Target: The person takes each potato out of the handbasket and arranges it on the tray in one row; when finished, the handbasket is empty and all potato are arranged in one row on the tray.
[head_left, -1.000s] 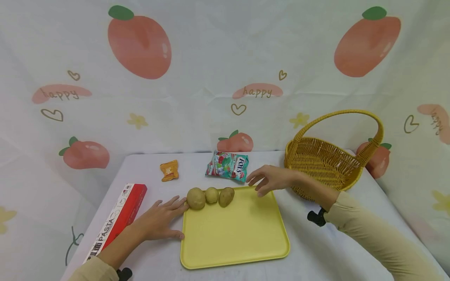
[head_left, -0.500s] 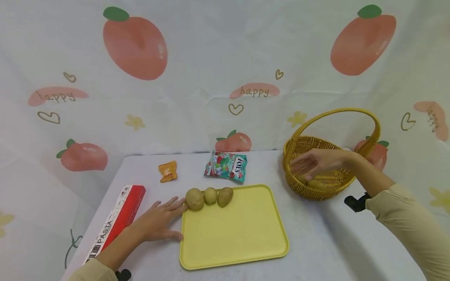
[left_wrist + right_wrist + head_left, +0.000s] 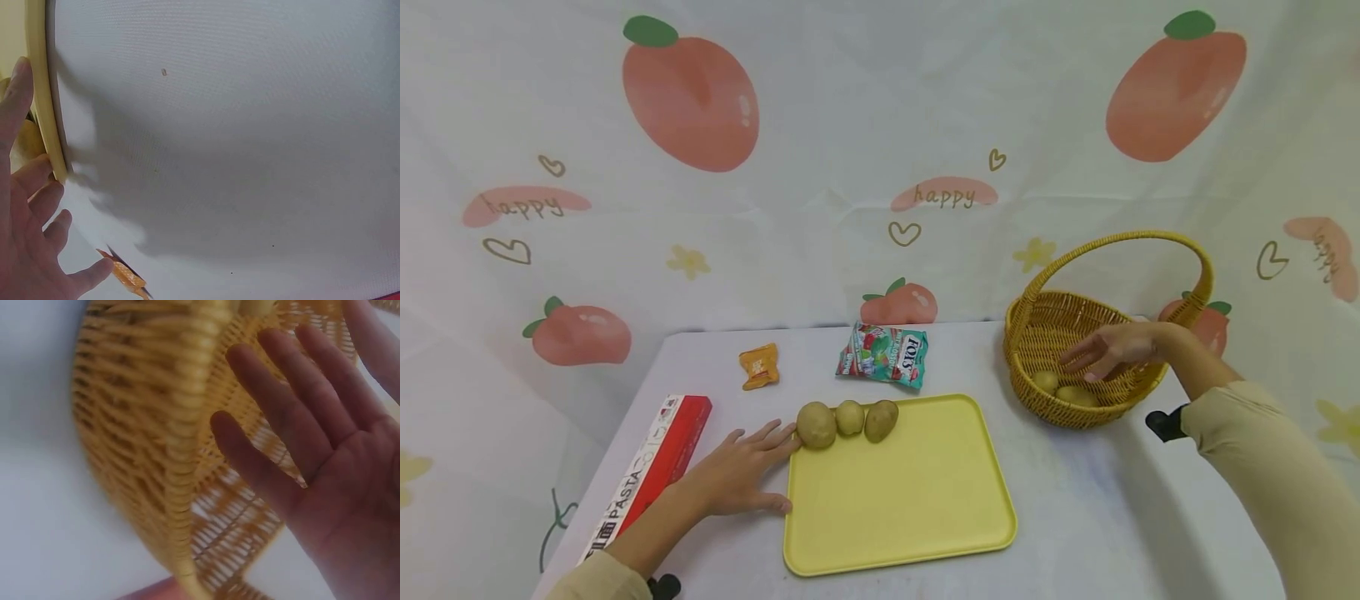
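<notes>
Legible markings: "FOX'S" on the teal bag (image 3: 883,356), "PASTA" on the red-and-white box (image 3: 651,475), and "happy" repeated on the backdrop (image 3: 820,108); print on the orange packet (image 3: 760,367) is too small to read. Left hand (image 3: 741,475): fingers spread, grasping nothing, touching the left edge of the yellow tray (image 3: 898,517). Three potatoes (image 3: 850,417) lie along its far edge, unchanged. Right hand (image 3: 1116,346): released, fingers loosely extended, within the wicker basket (image 3: 1048,329); one second earlier it was by the tray's far-right corner. Two potatoes (image 3: 1077,396) lie in the basket.
</notes>
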`<state>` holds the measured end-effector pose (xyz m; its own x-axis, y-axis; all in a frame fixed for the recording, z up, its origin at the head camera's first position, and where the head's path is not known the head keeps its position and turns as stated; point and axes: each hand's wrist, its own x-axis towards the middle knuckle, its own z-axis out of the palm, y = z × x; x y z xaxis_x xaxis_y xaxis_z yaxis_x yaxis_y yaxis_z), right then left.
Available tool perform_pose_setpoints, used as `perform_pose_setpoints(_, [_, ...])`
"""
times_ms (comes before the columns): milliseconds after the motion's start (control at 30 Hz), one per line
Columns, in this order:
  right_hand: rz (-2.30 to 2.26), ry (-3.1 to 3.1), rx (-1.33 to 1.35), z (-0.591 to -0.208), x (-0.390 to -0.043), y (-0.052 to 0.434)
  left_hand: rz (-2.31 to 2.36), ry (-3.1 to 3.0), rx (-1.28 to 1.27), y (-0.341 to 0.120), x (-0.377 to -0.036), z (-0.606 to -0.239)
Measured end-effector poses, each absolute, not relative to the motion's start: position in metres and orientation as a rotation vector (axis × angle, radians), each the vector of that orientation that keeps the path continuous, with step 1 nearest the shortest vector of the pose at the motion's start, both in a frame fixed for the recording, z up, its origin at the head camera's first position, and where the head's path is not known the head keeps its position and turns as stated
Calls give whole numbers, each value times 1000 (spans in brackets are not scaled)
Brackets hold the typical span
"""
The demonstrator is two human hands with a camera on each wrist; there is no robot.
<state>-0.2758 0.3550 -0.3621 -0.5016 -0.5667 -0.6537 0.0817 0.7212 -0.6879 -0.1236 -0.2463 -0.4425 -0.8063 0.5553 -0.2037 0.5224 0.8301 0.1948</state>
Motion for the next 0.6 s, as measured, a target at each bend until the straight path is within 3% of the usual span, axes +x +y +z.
perform_pose_setpoints(600, [-776,1858,-117,-380,-277,352,195,2743,818,-247,-126,-444])
